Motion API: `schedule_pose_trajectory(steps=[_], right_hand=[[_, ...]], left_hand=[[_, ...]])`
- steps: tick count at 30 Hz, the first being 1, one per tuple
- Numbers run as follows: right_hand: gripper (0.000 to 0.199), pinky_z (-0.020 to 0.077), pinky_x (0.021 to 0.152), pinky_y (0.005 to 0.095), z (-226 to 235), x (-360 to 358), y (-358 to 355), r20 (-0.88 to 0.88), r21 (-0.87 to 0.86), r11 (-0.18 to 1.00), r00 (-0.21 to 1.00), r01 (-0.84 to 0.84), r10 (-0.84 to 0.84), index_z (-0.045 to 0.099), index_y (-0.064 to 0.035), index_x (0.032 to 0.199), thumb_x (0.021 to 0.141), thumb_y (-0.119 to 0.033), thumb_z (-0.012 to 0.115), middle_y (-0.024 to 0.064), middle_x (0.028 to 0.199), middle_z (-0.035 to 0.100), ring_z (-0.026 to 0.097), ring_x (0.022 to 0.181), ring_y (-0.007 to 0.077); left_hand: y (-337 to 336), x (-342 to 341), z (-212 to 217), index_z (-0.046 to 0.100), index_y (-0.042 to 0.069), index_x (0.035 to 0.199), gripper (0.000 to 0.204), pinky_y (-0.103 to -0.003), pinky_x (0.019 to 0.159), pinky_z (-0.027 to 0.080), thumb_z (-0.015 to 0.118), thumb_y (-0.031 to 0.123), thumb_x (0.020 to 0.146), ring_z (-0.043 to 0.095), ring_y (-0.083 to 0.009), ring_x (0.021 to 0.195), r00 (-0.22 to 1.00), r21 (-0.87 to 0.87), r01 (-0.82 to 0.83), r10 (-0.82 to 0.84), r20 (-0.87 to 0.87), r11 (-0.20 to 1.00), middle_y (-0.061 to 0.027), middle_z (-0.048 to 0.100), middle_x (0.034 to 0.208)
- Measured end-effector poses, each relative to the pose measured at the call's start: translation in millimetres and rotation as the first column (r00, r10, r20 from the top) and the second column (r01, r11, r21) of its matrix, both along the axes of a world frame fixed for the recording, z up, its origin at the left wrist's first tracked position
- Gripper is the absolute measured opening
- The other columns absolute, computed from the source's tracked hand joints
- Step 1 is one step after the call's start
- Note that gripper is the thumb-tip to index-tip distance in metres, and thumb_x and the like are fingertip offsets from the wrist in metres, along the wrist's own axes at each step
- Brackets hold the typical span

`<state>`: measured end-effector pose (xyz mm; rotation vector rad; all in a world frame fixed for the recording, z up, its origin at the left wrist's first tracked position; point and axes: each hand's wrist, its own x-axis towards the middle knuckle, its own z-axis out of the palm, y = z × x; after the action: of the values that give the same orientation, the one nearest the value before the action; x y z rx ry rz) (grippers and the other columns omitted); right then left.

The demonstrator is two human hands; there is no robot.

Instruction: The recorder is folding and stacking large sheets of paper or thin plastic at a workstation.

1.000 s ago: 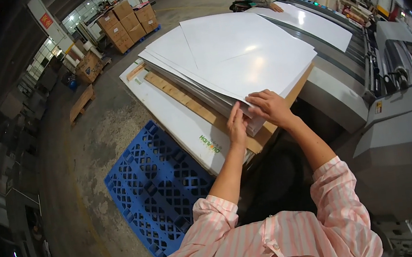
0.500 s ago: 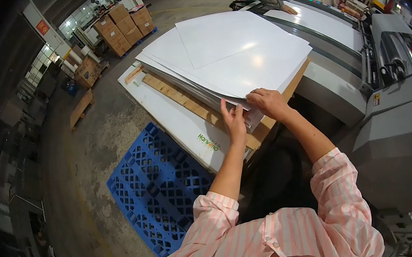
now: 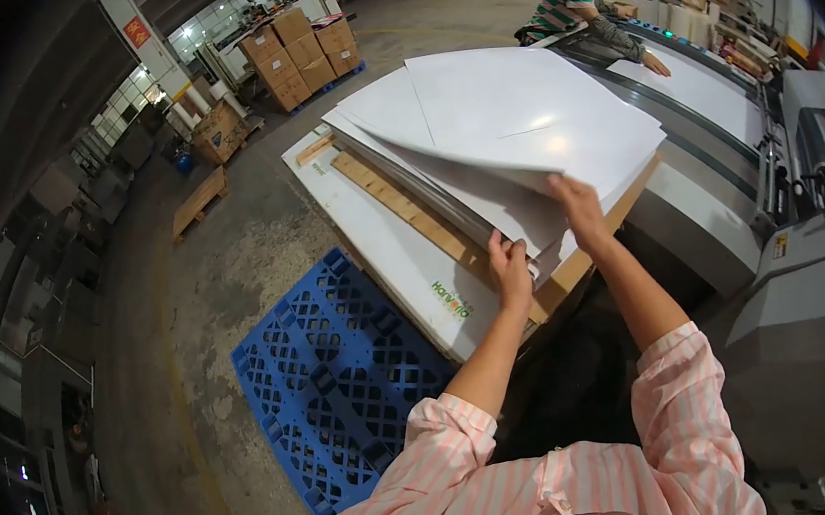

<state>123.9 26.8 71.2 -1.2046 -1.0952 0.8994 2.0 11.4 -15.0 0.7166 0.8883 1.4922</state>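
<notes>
Some lifted paper [image 3: 512,149], corner hidden, is pinched by the right hand [image 3: 580,208], while the left hand [image 3: 511,272] touches the stack [image 3: 497,200], grip unclear.

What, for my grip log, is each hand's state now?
Left hand: at the white sheet stack; grip unclear.
Right hand: closed, holding the lifted white sheet.

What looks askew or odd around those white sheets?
The stack of white sheets looks uneven: some edges sit out of line toward its far left, and a near corner curves upward because the right hand holds it up. The floor also looks patchy and worn.
</notes>
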Motion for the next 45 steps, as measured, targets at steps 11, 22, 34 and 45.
schedule_pose_trajectory(steps=[11, 22, 34, 45], right_hand=[[0.021, 0.0484, 0.072, 0.0375, -20.4, 7.3, -5.2, 0.937, 0.136, 0.971, 0.344, -0.195, -0.063, 0.064, -0.0118, 0.101, 0.081, -0.015, 0.057, 0.0090, 0.091, 0.065, 0.058, 0.084, 0.0305], [0.035, 0.0488, 0.070, 0.0397, 4.9, -9.4, -20.3, 0.878, -0.027, 0.980, 0.463, -0.199, 0.118, 0.069, -0.0092, 0.087, 0.079, -0.041, 0.056, 0.0118, 0.085, 0.065, 0.060, 0.081, 0.0315], [0.018, 0.0497, 0.061, 0.0342, -12.3, -6.0, -14.3, 0.931, 0.336, 0.914, 0.224, -0.227, -0.287, 0.064, -0.0071, 0.090, 0.074, -0.016, 0.062, 0.0081, 0.090, 0.063, 0.060, 0.073, 0.0229], [0.028, 0.0466, 0.066, 0.0288, -3.2, 6.4, 13.5, 0.223, 0.142, 0.987, 0.974, -0.078, 0.045, 0.065, -0.0026, 0.098, 0.086, -0.027, 0.058, 0.0091, 0.082, 0.064, 0.059, 0.075, 0.0199]], left_hand=[[5.6, -4.5, 4.1, 0.038, 0.003, 0.129, 0.041, -0.025, 0.072, 0.046, 0.049, 0.016, 0.091, 0.055, -0.0106, 0.083, 0.982, 0.033, 0.064, -0.069, 0.176, 0.997, -0.0031, 0.054, 0.101], [3.8, -3.0, -1.0, 0.051, 0.001, 0.117, 0.032, -0.024, 0.074, 0.045, 0.053, 0.022, 0.093, 0.053, -0.0091, 0.085, 0.993, 0.096, 0.024, -0.035, 0.109, 0.995, -0.0010, 0.056, 0.096], [9.8, -5.7, 1.4, 0.052, 0.002, 0.108, 0.020, -0.023, 0.067, 0.045, 0.046, 0.007, 0.089, 0.053, -0.0094, 0.080, 0.997, 0.131, 0.073, -0.072, -0.014, 0.989, -0.0023, 0.057, 0.095], [7.8, -2.9, -2.0, 0.051, 0.005, 0.104, 0.020, -0.021, 0.057, 0.036, 0.050, 0.008, 0.085, 0.044, -0.0072, 0.071, 0.997, -0.004, 0.042, -0.042, -0.072, 0.999, 0.0011, 0.047, 0.085]])
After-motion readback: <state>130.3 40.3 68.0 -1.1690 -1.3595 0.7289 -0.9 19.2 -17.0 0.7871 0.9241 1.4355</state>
